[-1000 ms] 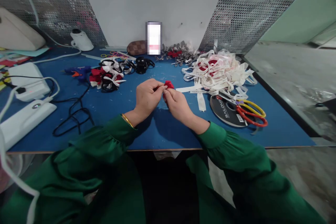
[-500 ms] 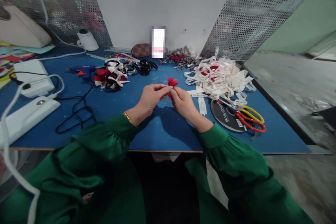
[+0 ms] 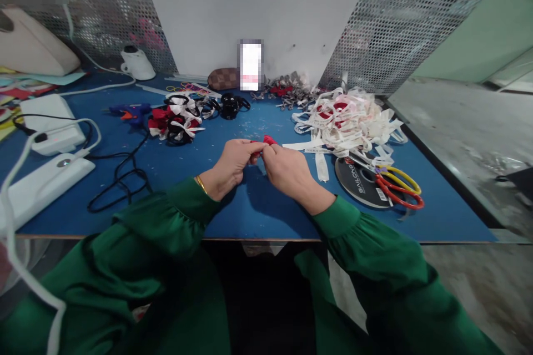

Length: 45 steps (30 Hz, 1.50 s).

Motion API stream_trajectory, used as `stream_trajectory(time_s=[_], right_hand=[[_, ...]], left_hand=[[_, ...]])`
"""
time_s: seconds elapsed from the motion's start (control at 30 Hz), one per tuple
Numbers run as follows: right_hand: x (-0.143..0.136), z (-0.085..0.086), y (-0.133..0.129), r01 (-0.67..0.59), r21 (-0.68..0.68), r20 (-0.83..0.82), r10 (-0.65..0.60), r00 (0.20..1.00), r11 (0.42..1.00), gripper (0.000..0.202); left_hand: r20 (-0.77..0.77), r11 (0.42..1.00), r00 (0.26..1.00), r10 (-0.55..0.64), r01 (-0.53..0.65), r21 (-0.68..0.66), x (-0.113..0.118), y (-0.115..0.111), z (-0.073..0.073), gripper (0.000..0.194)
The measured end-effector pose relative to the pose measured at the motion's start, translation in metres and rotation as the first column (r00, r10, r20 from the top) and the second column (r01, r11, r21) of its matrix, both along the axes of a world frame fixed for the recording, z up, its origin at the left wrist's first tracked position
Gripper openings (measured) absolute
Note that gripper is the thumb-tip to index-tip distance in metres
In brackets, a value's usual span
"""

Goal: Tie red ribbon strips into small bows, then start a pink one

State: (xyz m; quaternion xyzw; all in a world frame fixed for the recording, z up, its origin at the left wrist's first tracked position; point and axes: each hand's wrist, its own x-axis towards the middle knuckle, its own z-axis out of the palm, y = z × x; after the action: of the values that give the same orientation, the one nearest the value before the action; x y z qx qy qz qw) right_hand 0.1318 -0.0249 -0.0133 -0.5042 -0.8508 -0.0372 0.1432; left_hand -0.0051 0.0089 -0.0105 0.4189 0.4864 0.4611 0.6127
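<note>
Between my two hands is a small red ribbon bow, mostly covered by my fingers, over the middle of the blue table. My left hand pinches its left side between thumb and forefinger. Curled over its right side, my right hand grips it from above with the knuckles up. The fingertips of both hands meet at the ribbon. Beyond my right hand lies a loose heap of white printed ribbon, one strip reaching close to my knuckles.
Scissors with red and yellow handles rest on a black ribbon spool at right. Leftward are finished bows with black hair ties, a blue glue gun and its cord, and a white power strip. A lit phone stands at the back.
My right hand has turned over the ribbon, knuckles now upward, and shifted slightly left. The red bow sits lower and more hidden. My left hand stays nearly in place, still pinching.
</note>
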Motion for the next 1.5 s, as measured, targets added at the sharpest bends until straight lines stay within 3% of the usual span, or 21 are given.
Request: stream_trajectory(time_s=[0.1, 0.2, 0.27, 0.33, 0.4, 0.47, 0.63, 0.77, 0.97, 1.07, 1.17, 1.23, 1.3, 1.4, 1.5], right_hand=[[0.001, 0.000, 0.000, -0.008, -0.010, -0.057, 0.007, 0.998, 1.000, 0.026], [0.004, 0.005, -0.001, 0.086, -0.041, -0.346, -0.095, 0.933, 0.995, 0.028], [0.008, 0.010, 0.001, 0.166, -0.068, -0.577, -0.174, 0.798, 0.984, 0.035], [0.011, 0.012, 0.006, 0.176, -0.147, -0.774, -0.224, 0.593, 0.973, 0.039], [0.014, 0.012, 0.012, 0.045, -0.280, -0.885, -0.276, 0.375, 0.959, 0.038], [0.016, 0.010, 0.018, -0.138, -0.379, -0.913, -0.345, 0.218, 0.915, 0.035], [0.016, 0.006, 0.022, -0.329, -0.420, -0.900, -0.434, 0.032, 0.846, 0.029], [0.014, 0.007, 0.020, -0.370, -0.425, -0.891, -0.454, 0.010, 0.826, 0.034], [0.011, 0.007, 0.018, -0.278, -0.430, -0.902, -0.420, 0.097, 0.859, 0.034], [0.010, 0.002, 0.021, -0.309, -0.409, -0.902, -0.432, -0.006, 0.859, 0.032], [0.011, -0.001, 0.024, -0.427, -0.437, -0.842, -0.527, -0.117, 0.792, 0.036], [0.011, -0.001, 0.024, -0.464, -0.471, -0.799, -0.586, -0.137, 0.750, 0.039], [0.010, 0.000, 0.023, -0.465, -0.489, -0.798, -0.594, -0.104, 0.738, 0.040], [0.010, 0.000, 0.022, -0.409, -0.460, -0.856, -0.516, -0.030, 0.788, 0.039], [0.012, 0.000, 0.023, -0.302, -0.411, -0.895, -0.444, -0.047, 0.860, 0.035]], left_hand=[[-0.001, 1.000, 1.000, -0.025, 0.025, -0.006, -0.001, 0.004, -0.002, 0.027], [0.016, 0.995, 1.000, -0.022, 0.020, 0.102, -0.002, 0.006, 0.000, 0.022], [0.000, 0.983, 1.000, -0.020, 0.020, 0.183, -0.003, 0.005, 0.002, 0.022], [-0.043, 0.971, 0.999, -0.026, 0.036, 0.236, -0.002, 0.003, 0.005, 0.022], [-0.077, 0.964, 0.996, -0.045, 0.063, 0.257, -0.002, 0.001, 0.006, 0.021], [-0.084, 0.965, 0.994, -0.064, 0.083, 0.248, -0.002, 0.000, 0.005, 0.020], [0.048, 0.991, 0.996, -0.082, 0.076, 0.113, -0.004, 0.002, 0.004, 0.019], [0.151, 0.995, 0.983, -0.104, 0.102, 0.020, -0.004, 0.002, 0.004, 0.019], [-0.105, 0.974, 0.991, -0.085, 0.105, 0.199, -0.001, -0.002, 0.005, 0.020], [-0.149, 0.955, 0.983, -0.105, 0.142, 0.260, 0.001, -0.003, 0.007, 0.022], [-0.133, 0.940, 0.981, -0.143, 0.177, 0.291, 0.001, -0.003, 0.007, 0.019], [-0.142, 0.942, 0.981, -0.128, 0.166, 0.292, 0.000, -0.002, 0.007, 0.018], [-0.166, 0.947, 0.981, -0.095, 0.141, 0.288, -0.001, -0.002, 0.006, 0.019], [-0.191, 0.947, 0.979, -0.074, 0.129, 0.294, -0.003, -0.001, 0.005, 0.021], [-0.166, 0.955, 0.982, -0.085, 0.128, 0.268, -0.005, 0.000, 0.006, 0.032]])
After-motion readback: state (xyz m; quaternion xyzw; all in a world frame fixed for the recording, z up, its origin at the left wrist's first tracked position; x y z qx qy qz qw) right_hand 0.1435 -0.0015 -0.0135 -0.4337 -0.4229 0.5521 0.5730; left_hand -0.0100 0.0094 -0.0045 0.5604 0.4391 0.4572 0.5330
